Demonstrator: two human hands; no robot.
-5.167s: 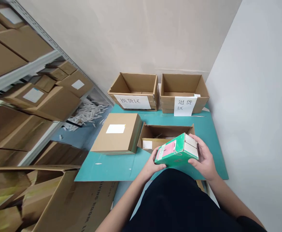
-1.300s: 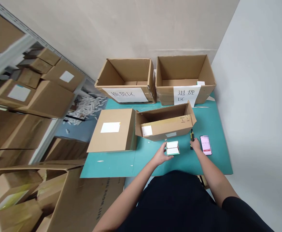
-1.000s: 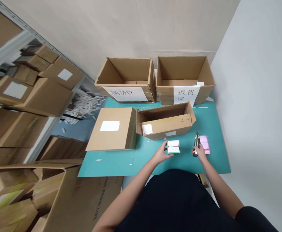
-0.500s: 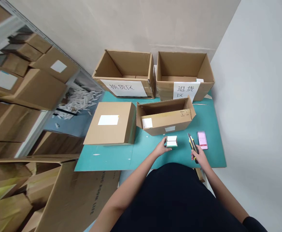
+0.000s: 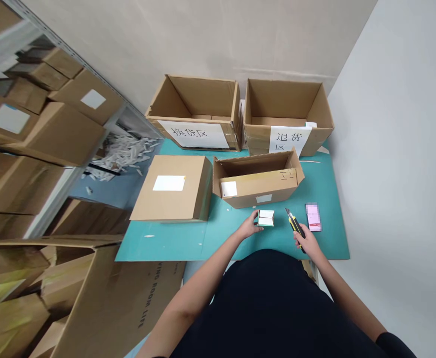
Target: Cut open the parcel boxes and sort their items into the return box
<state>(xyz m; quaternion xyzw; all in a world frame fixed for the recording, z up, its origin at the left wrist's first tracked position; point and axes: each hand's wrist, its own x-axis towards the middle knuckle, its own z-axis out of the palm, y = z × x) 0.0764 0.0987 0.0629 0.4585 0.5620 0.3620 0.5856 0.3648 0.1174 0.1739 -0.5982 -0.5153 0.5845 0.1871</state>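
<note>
From the head view, a teal table [image 5: 218, 243] stands in a room corner, with cardboard cartons [image 5: 63, 134] shelved at upper left. Our left hand [image 5: 248, 225] touches a small white-and-green box [image 5: 266, 218], though we cannot tell if it grips, while our right hand [image 5: 304, 238] closes around a yellow utility knife [image 5: 294, 223], near a blurred phone [image 5: 313, 217]. At top centre, an open carton [image 5: 199, 97] bears a paper sign [image 5: 192, 135] reading 换货区, and a second carton [image 5: 288, 99] bears one [image 5: 289, 139] reading 退货区.
</note>
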